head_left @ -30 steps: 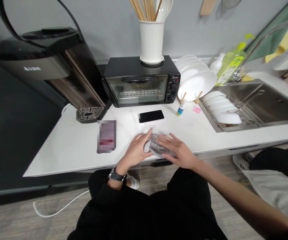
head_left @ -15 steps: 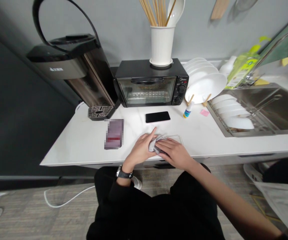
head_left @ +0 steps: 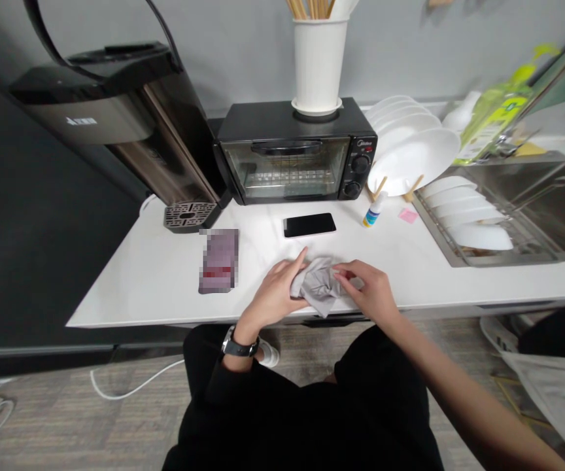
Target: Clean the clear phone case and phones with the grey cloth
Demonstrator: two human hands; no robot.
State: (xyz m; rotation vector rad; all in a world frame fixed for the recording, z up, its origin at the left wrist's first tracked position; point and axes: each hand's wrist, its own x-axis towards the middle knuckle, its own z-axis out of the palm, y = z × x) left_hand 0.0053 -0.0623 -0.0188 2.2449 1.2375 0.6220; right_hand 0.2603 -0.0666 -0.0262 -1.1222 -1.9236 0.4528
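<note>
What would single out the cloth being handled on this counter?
Find the black toaster oven at the back of the white countertop, then come forward past the flat black phone. Near the counter's front edge lies a crumpled grey cloth, held between the left hand and right hand. It is the only soft, wrinkled thing there.

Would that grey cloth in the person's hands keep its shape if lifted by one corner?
Probably not: the grey cloth lies crumpled in soft folds between the left hand and right hand, so it would likely droop. It looks thin, so probably light. Pushed along the counter, it may bunch up.
</note>
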